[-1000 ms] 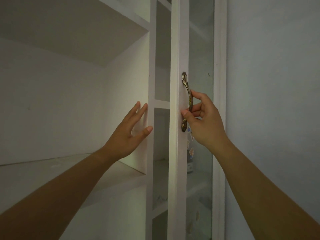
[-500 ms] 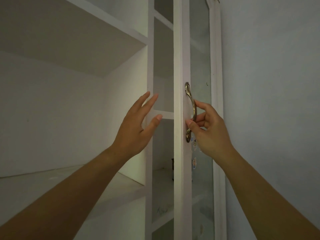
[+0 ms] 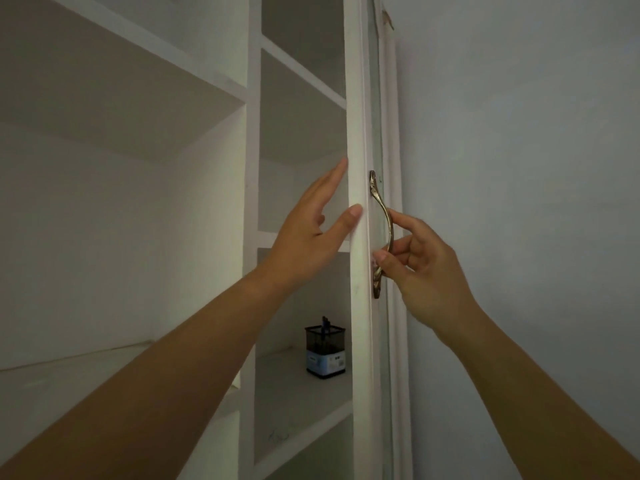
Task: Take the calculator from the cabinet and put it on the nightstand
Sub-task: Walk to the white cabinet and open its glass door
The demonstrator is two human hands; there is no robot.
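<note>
The task is barely begun — the right hand (image 3: 427, 268) pinches the brass handle (image 3: 381, 233) of the cabinet door (image 3: 360, 306), left hand (image 3: 308, 230) fingers spread against its edge (only a pen holder (image 3: 325, 351) shows below them) — the calculator and nightstand are nowhere in view.

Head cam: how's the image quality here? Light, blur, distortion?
Head view: dim and low-contrast, with a brighter patch on the cabinet's inner wall left of the left hand. The pen holder sits in shade, its label unreadable. The right hand on the brass handle is slightly soft. The wide lens makes the door edge and shelves lean. No glare.
</note>
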